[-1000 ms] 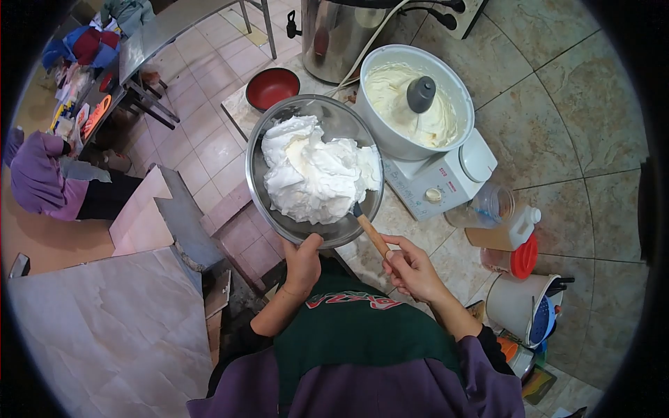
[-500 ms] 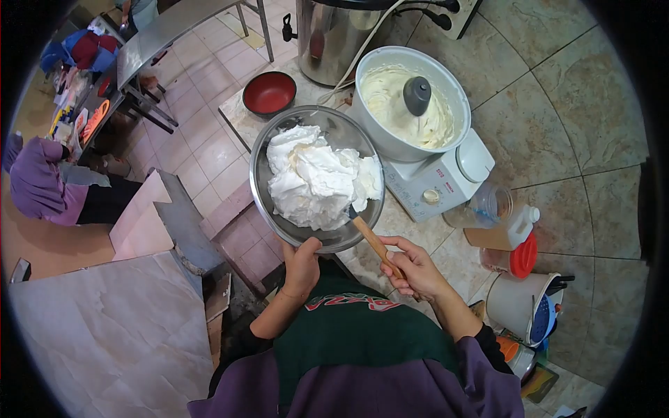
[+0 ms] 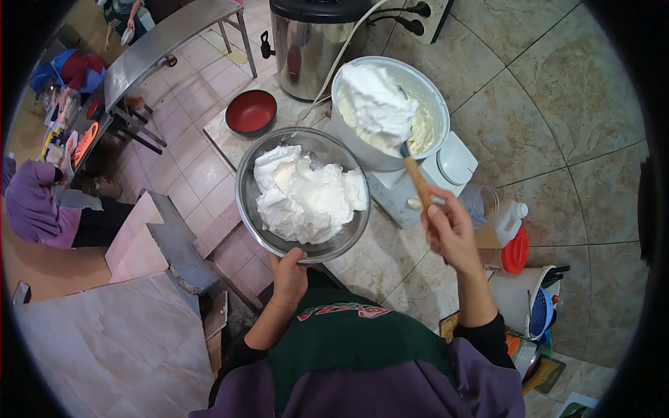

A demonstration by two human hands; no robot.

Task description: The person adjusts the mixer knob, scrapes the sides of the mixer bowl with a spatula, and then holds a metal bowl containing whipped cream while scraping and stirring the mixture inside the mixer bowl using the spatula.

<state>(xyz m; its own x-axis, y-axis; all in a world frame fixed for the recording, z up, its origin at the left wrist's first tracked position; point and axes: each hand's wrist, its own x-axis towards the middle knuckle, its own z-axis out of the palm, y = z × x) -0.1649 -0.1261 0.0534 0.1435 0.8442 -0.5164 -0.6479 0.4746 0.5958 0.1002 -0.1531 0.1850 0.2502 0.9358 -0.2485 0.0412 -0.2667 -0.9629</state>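
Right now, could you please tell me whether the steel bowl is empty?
Not empty: the steel bowl holds a fluffy white mound.

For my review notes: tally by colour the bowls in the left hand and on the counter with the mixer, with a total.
Steel bowl: 1, in the left hand
White bowl: 1, on the mixer base
Red-lined bowl: 1, near the counter's corner
Total: 3
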